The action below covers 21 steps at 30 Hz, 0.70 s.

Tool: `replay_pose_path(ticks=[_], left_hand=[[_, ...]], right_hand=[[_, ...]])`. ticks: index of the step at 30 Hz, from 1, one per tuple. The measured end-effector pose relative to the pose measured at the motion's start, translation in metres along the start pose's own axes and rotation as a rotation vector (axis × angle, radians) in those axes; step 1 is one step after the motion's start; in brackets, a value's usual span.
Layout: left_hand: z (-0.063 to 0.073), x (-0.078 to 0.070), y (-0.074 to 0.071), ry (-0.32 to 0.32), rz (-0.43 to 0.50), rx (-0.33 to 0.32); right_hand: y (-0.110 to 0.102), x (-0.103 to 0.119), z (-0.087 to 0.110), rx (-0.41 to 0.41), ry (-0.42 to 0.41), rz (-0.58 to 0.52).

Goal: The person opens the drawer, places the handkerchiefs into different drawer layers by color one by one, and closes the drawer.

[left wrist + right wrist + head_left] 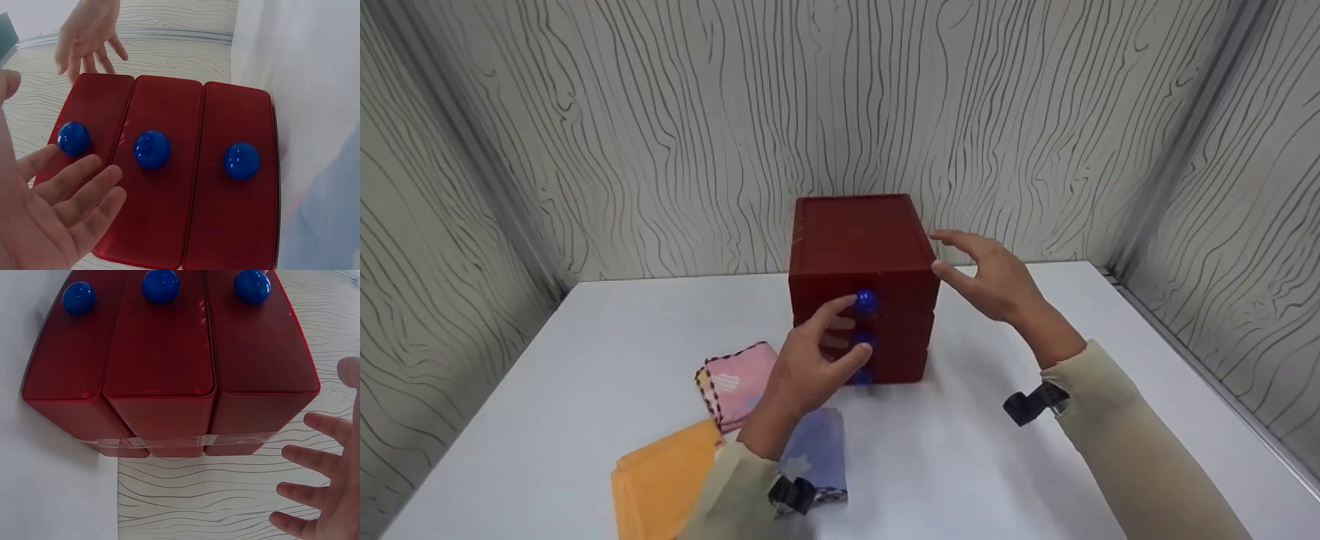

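Observation:
A dark red cabinet (859, 232) of three stacked drawers stands toward the back of the white table, all drawers closed. Each drawer front carries a round blue knob; the top knob (865, 301) is nearest my left hand (810, 360). That hand has its fingers spread before the drawer fronts, the index fingertip right beside the top knob (73, 139); whether they touch, I cannot tell. My right hand (994, 277), fingers apart, hovers by the cabinet's upper right edge. In the right wrist view, a gap shows between its fingers (306, 461) and the cabinet, and it holds nothing.
Left of and in front of the cabinet lie a pink folded cloth (742, 375), an orange one (667, 480) and a blue one (821, 442). Clear tape (180, 440) runs across the cabinet's side. Wood-patterned panels (697, 135) enclose the table.

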<state>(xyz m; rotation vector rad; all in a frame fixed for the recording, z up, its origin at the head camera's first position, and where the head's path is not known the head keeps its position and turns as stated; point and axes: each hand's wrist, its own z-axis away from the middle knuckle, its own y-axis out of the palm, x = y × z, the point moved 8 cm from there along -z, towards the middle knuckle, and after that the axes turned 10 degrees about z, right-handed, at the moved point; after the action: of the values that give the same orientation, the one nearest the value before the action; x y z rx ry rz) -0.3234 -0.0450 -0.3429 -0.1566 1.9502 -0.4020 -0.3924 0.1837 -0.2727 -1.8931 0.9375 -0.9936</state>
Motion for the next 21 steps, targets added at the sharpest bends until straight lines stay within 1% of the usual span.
replay_pose_path(ticks=[1,7,13,17,21], left_hand=[[-0.002,0.0,0.001,0.008,0.015,-0.006],[-0.011,0.001,0.007,0.004,0.075,-0.036],[-0.019,0.005,0.011,0.01,0.18,-0.064],[-0.023,0.007,0.012,-0.018,0.218,-0.098],[-0.025,0.009,0.012,-0.053,0.222,-0.143]], right_hand=[[0.001,0.0,-0.001,0.0,0.004,-0.007],[0.005,-0.002,-0.005,-0.006,0.02,-0.031],[0.01,-0.002,-0.009,0.01,0.034,-0.053],[0.012,-0.002,-0.013,0.025,0.039,-0.068],[0.014,-0.004,-0.017,0.037,0.048,-0.088]])
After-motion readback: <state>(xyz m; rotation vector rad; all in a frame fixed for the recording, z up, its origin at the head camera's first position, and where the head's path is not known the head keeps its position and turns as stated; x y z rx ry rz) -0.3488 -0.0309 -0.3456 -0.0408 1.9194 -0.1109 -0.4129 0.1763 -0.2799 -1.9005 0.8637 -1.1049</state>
